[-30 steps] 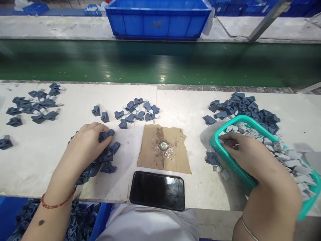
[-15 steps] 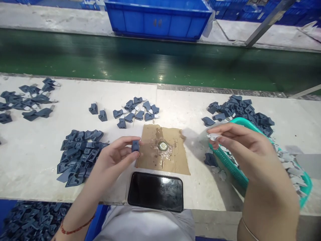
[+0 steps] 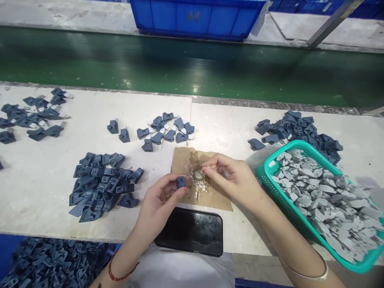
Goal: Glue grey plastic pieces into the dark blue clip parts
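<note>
My left hand pinches a small dark blue-grey plastic part between thumb and fingers, over the left edge of a brown cardboard piece. My right hand is closed in a pinch at a small round dish in the middle of the cardboard. A small white plastic piece is in its fingertips, mostly hidden by them. Wet, shiny spatter surrounds the dish. A heap of similar blue-grey parts lies left of my left hand. Whether the white piece touches the dish, I cannot tell.
A green basket of light grey pieces stands at right, with blue-grey parts behind it. A black phone lies in front. Parts with white ends lie farther back. Beyond runs a green belt; a blue crate stands past it.
My right hand has moved left from the basket's edge to the dish, carrying the white piece. My left hand has shifted right with its blue-grey part. The view has shifted slightly.
</note>
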Demonstrator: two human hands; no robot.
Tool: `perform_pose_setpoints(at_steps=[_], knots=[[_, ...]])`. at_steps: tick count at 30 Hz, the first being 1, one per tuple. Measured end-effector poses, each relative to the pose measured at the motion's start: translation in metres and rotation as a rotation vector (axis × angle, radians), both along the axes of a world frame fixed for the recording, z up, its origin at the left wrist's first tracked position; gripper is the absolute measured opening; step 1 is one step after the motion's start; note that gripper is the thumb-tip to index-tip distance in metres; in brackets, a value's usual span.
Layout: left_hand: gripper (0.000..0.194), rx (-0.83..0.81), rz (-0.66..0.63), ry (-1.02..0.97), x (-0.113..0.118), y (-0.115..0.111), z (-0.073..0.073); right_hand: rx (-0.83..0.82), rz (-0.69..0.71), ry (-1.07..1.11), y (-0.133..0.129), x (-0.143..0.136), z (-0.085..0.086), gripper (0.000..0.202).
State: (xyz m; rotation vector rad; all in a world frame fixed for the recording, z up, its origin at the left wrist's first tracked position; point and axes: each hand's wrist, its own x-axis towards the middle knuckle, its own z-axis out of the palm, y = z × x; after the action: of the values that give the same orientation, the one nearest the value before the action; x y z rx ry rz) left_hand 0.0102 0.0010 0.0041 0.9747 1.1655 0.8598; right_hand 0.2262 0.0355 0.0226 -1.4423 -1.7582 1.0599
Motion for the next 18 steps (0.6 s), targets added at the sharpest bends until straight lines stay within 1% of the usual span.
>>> perform_pose_setpoints(at_steps=[2, 4, 7, 9, 12, 18], knots=[[0.02, 0.013, 0.004, -0.002, 0.0009, -0.0017, -0.0036, 0.068, 0.057, -0.091, -0.0018, -0.0001, -0.0027, 0.012], [0.019, 0.029, 0.004, -0.001, 0.0016, -0.0025, -0.005, 0.15, 0.09, -0.17, -0.0017, -0.0002, -0.0045, 0.014], [0.017, 0.053, -0.006, 0.022, 0.0026, -0.0024, -0.0037, 0.259, 0.138, -0.259, 0.0004, -0.0006, -0.0068, 0.016], [0.017, 0.065, -0.012, 0.04, 0.0027, -0.002, -0.0025, 0.298, 0.171, -0.294, 0.0013, -0.0006, -0.0081, 0.017], [0.018, 0.086, -0.019, 0.066, 0.0016, -0.0019, -0.0021, 0.288, 0.152, -0.291, 0.0008, 0.0002, -0.0087, 0.018], [0.018, 0.138, -0.05, 0.114, -0.0012, -0.0036, -0.0066, 0.17, 0.08, -0.205, -0.0014, 0.0013, -0.0067, 0.02]])
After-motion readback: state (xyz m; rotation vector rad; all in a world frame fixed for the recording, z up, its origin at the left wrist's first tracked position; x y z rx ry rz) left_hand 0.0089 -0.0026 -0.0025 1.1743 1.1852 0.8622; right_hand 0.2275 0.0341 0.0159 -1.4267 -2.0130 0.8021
